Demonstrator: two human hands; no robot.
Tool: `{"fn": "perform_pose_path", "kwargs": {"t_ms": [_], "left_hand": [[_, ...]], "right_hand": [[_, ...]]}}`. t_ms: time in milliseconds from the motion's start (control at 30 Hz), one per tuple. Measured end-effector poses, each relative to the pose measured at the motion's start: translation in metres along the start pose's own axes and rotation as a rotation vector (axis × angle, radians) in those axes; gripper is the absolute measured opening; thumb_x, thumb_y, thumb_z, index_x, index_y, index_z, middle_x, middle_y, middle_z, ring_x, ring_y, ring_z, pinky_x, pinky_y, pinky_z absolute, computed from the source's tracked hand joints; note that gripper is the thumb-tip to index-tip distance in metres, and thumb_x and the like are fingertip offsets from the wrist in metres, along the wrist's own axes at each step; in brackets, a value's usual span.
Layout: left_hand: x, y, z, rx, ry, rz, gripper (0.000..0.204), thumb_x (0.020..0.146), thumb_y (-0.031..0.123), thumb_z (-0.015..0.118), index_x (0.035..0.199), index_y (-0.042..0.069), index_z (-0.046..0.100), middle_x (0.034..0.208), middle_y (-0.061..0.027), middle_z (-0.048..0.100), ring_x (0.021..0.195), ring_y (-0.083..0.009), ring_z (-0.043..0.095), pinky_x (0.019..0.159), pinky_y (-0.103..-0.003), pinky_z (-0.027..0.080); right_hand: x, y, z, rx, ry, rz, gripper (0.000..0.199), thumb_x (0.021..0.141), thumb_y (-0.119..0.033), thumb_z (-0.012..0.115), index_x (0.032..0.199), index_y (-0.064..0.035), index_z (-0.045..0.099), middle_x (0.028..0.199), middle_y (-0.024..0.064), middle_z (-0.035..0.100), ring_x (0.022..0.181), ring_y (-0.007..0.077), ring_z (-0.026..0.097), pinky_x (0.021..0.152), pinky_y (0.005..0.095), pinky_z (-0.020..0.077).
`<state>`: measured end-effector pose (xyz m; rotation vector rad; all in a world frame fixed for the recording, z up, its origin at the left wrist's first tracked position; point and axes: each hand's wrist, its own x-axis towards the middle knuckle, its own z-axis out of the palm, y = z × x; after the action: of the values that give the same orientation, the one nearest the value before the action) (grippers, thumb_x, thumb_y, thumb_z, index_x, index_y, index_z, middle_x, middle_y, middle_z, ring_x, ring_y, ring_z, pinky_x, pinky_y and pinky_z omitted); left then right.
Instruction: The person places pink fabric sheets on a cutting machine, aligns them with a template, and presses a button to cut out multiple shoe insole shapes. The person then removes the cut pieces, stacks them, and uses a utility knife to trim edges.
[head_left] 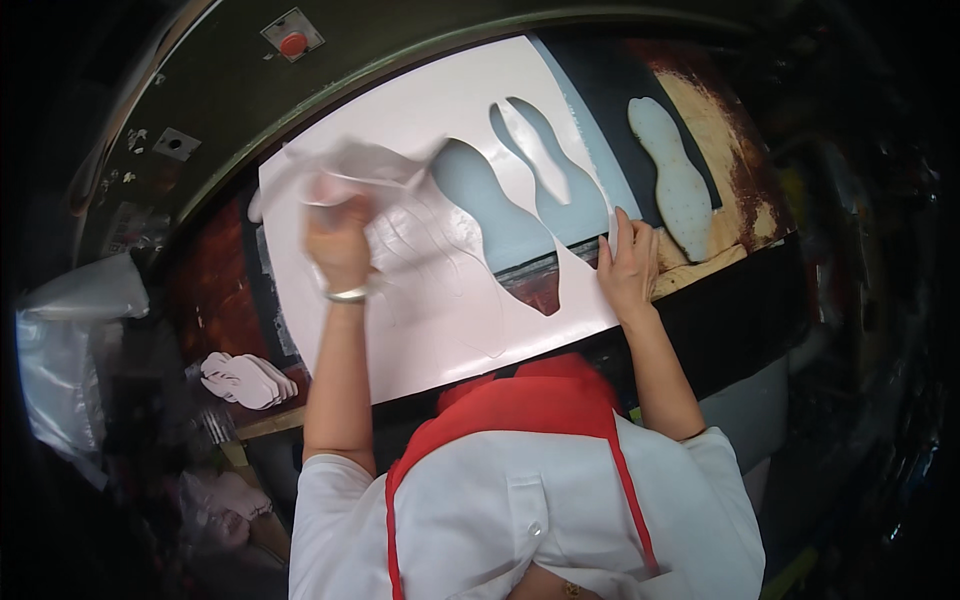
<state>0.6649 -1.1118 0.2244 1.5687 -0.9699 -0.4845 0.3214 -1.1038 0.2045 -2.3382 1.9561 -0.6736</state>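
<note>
Peeling cutouts off the pale sheet [440, 330]

My left hand [338, 245] was raised, fingers pinching a blurry cutout piece [350, 165] (arm straight); right hand [628, 268] pressed the sheet's edge, fingers together.

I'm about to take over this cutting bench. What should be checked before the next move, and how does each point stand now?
1. Left hand lifting a cut pale piece: ok, though blurred.
2. Right hand pressing the pink sheet's edge: ok.
3. Sheet lying flat on the bench: ok.
4. Sole-shaped holes emptied: ok.
5. Pale sole piece off the sheet: ok.
6. Red button state: cannot tell.
</note>
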Motion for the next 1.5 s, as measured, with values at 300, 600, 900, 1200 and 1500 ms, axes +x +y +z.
{"fn": "perform_pose_path", "kwargs": {"t_ms": [300,600,900,1200,1500], "left_hand": [[0.046,-0.052,-0.039,-0.739,0.640,-0.388,0.063,0.091,0.030,0.066,0.132,-0.010,0.039,0.119,-0.0212,0.058,0.106,-0.0312,0.063,0.089,-0.045,0.056],[-0.107,-0.024,-0.025,0.101,-0.547,0.202,0.075,0.060,0.018,0.088,0.126,0.002,0.057,0.126,-0.0169,0.059,0.117,-0.0308,0.056,0.100,-0.039,0.045],[-0.115,0.005,-0.030,0.315,-1.045,0.408,0.110,0.050,0.043,0.088,0.136,-0.004,0.036,0.137,-0.0238,0.040,0.123,-0.0406,0.042,0.104,-0.045,0.035],[-0.032,-0.019,-0.022,-0.261,-0.580,-0.555,0.022,0.083,0.013,0.072,0.099,0.001,0.064,0.089,-0.0073,0.067,0.079,-0.0175,0.066,0.065,-0.030,0.055],[-0.064,-0.030,-0.047,-0.638,-0.353,-0.898,0.035,0.092,0.018,0.062,0.126,0.012,0.052,0.110,-0.0075,0.061,0.101,-0.0223,0.060,0.079,-0.050,0.056]], "right_hand": [[-0.040,-0.082,0.014,0.635,-0.307,-0.064,0.017,0.080,-0.001,0.066,0.095,0.0015,0.061,0.086,0.0144,0.062,0.079,0.0307,0.063,0.071,0.0376,0.0502],[-0.028,-0.080,0.033,1.006,-0.997,0.351,0.064,0.101,-0.047,0.029,0.064,-0.0029,0.056,0.060,0.0054,0.051,0.059,0.0175,0.046,0.060,0.0307,0.0371],[-0.027,-0.078,0.037,1.710,-1.046,0.745,0.063,0.104,-0.047,0.025,0.058,-0.0082,0.046,0.058,0.0005,0.043,0.061,0.0132,0.039,0.062,0.0256,0.0297],[-0.049,-0.081,0.016,0.982,-0.803,0.390,0.032,0.094,-0.021,0.056,0.071,0.0004,0.060,0.089,0.0130,0.065,0.086,0.0258,0.062,0.075,0.0380,0.0500],[-0.035,-0.154,0.032,0.677,-0.690,0.186,0.050,0.089,-0.052,0.053,0.094,-0.0051,0.070,0.093,0.0214,0.068,0.087,0.0369,0.066,0.077,0.0479,0.0495]]}}
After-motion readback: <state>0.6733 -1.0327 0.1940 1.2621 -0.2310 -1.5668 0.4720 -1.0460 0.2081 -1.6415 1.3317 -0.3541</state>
